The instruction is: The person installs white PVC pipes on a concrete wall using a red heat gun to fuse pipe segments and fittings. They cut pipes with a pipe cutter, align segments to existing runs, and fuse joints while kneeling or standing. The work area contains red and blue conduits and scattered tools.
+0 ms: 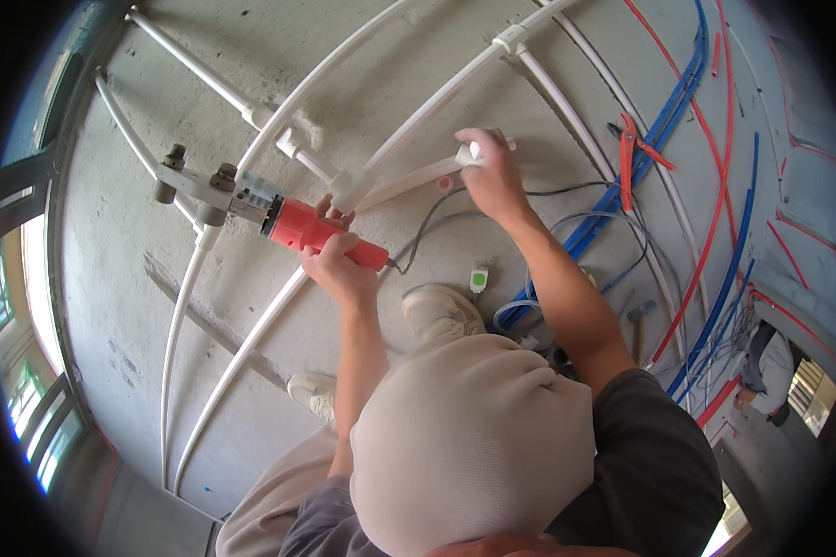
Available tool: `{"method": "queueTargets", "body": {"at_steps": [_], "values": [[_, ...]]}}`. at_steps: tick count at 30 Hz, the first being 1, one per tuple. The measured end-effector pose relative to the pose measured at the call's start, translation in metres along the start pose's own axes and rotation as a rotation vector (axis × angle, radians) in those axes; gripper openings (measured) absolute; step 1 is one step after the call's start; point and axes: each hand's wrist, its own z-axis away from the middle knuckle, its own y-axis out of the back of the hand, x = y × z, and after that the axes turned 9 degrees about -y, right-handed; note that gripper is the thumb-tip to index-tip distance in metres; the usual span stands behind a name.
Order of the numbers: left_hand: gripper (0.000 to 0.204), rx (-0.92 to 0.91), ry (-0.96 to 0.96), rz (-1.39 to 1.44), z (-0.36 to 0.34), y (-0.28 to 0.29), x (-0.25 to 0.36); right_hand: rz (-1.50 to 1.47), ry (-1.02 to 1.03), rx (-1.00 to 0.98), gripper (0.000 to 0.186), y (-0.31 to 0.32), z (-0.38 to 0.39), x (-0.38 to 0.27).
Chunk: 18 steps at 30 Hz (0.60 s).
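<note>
My left hand (340,267) is wrapped around the red handle of a pipe fusion welder (297,226). Its grey metal heating plate (200,190), with dark round sockets, points left over the white floor pipes. My right hand (494,181) is closed around a small white fitting (471,153), whose exact shape the fingers partly hide. Behind that hand runs a white pipe (404,186), and a tee joint (346,188) lies just beyond the welder's handle. A dark cable (418,237) trails from the handle's end.
Red pipe cutters (628,160) lie at right beside blue conduits (655,139). White pipes (181,306) cross the concrete floor. A white-and-green plug-like piece (478,278) is near my shoe (441,314). A hammer (637,320) lies at right; another person (769,376) is farther right.
</note>
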Motion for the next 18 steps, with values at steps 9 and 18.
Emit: {"method": "queueTargets", "body": {"at_steps": [9,18], "values": [[0.022,-0.022,-0.006,-0.013,-0.001,0.003,-0.001,0.397,0.026,-0.115,0.030,-0.009,-0.010,0.002],[0.020,-0.034,-0.003,-0.010,0.000,0.003,-0.001,0.436,0.159,0.046,0.033,-0.009,-0.028,0.010]]}}
